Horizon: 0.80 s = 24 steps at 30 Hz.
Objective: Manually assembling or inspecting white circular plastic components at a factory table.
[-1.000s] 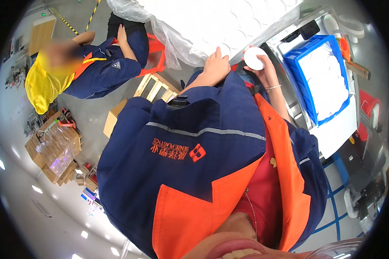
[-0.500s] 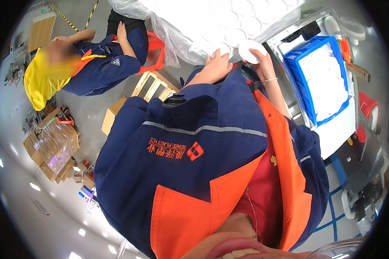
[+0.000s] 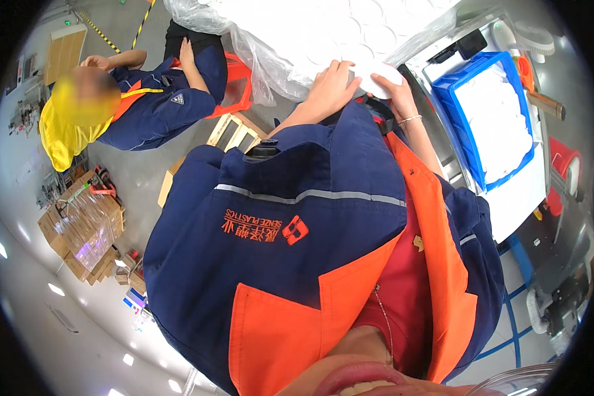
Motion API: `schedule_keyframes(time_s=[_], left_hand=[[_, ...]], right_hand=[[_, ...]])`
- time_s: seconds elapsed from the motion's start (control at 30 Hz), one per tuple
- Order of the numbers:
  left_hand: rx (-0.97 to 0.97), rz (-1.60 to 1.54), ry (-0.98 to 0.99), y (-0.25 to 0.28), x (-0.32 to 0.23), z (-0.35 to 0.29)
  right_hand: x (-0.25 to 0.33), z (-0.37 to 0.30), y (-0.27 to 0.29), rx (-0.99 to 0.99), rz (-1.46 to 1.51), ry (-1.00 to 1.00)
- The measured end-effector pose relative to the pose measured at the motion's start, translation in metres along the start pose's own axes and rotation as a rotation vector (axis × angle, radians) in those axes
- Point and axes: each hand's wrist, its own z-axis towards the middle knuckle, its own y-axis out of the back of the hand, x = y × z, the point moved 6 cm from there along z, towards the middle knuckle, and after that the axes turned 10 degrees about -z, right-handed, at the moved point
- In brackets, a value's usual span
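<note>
My right hand (image 3: 400,97) grips a white round disc (image 3: 375,74), like a lid or shallow dish, with the thumb across its top. My left hand (image 3: 331,87) is just left of it, over the near edge of the white surface. Its fingers stretch forward and its thumb points toward the disc's edge; I cannot tell whether they touch. Beyond both hands, many similar white round pieces (image 3: 366,43) lie close together in rows, glare blurring their outlines. Clear plastic film (image 3: 257,56) hangs crumpled along the left side of these pieces.
At right, a blue crate (image 3: 474,142) of white pieces stands on a white table (image 3: 518,208). A person in a yellow cap (image 3: 63,135) sits on a red stool (image 3: 239,86) at left. A wooden pallet (image 3: 234,132) and wrapped cartons (image 3: 82,224) stand on the floor.
My left hand has drawn back slightly, with its thumb now apart from the fingers. The disc in my right hand has tilted and shifted a little nearer the left hand.
</note>
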Motion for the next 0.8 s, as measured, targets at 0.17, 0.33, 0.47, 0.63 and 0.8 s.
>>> schedule_keyframes(time_s=[0.17, 0.33, 0.47, 0.63, 0.8], left_hand=[[-0.172, -0.379, 0.044, 0.002, 0.017, 0.034], [-0.3, 0.036, -0.094, 0.014, 0.024, 0.059], [-0.317, 0.163, -0.269, 0.01, 0.007, 0.052], [-0.244, 0.231, -0.381, -0.006, 0.002, 0.041], [-0.189, 0.484, -0.388, -0.029, -0.001, 0.032]], right_hand=[[-0.003, 0.001, -0.004, 0.013, 0.0, 0.016], [-0.007, -0.002, 0.023, -0.085, 0.118, 0.001], [-0.009, -0.005, 0.031, -0.067, 0.121, 0.004], [-0.009, -0.004, 0.028, -0.061, 0.125, 0.009], [-0.005, 0.0, 0.018, -0.041, 0.155, 0.004]])
